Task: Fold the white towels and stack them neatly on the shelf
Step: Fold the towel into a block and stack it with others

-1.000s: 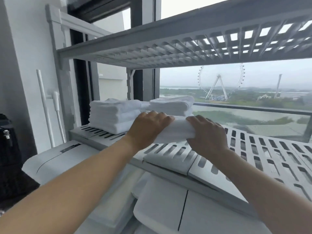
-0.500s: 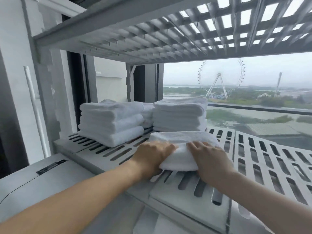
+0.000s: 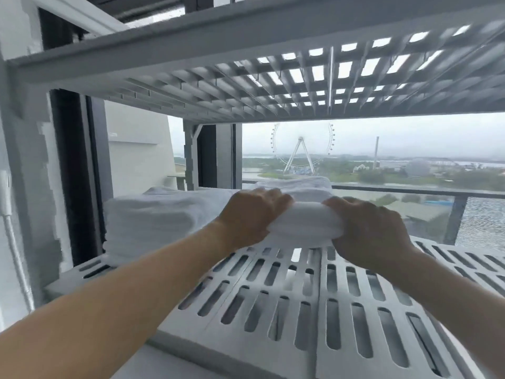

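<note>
**White towel gripped at both ends, low over the shelf**

Left of the work, a stack of folded towels (image 3: 153, 222) sat on the grey slatted shelf (image 3: 300, 310). The left hand (image 3: 254, 217) curled round one end of a folded white towel (image 3: 303, 222) and the right hand (image 3: 366, 231) round the other, so both were clamped on it. The towel sat just in front of a second stack (image 3: 297, 184). Whether it rested on the slats or hung just above them could not be told.

The step looked like placing. It would go best lifted level onto a stack, with its edges squared to those below and the fingers drawn out sideways so the fold held.

The slots in the shelf were wide, and a loose corner could droop through. A white pipe (image 3: 13, 255) ran down the left wall. An upper shelf (image 3: 246, 86) hung close overhead and limited any lift. Beyond it a window (image 3: 410, 149) showed a big wheel (image 3: 300, 151) under grey sky.
</note>
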### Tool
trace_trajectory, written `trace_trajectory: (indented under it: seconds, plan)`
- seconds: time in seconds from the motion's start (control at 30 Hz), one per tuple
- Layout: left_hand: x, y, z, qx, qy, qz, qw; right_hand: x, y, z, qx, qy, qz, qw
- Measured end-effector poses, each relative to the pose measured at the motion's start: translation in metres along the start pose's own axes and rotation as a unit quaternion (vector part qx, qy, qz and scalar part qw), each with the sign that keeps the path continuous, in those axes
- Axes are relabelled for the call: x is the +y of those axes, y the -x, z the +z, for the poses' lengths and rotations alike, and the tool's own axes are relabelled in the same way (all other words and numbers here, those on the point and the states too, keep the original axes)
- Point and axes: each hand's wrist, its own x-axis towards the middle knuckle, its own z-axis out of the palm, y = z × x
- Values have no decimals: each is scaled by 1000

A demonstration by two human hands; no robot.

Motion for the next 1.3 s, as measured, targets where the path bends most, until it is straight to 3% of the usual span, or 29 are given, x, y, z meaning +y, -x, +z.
trace_trajectory:
  seconds: [0.13, 0.37, 0.63, 0.73, 1.03, 1.3]
  plan:
    - [-56, 3, -19, 93, -10, 45, 995, -42, -36, -24, 53, 15, 25, 998]
    - [-146, 18, -21, 81, -37, 55, 995, -113, -94, -26, 63, 58, 58, 995]
    - [-194, 7, -9, 174, -53, 47, 982, -132, -140, -18, 142, 57, 33, 988]
    - [-210, -1, 5, 167, -62, 46, 983, -131, -161, -4, 140, 54, 28, 988]
    - [-275, -16, 67, 92, -48, 28, 994, -149, -227, 71, 36, -23, 74, 996]
    - [-313, -32, 104, 62, -31, 31, 997, -152, -273, 111, 19, -30, 90, 995]
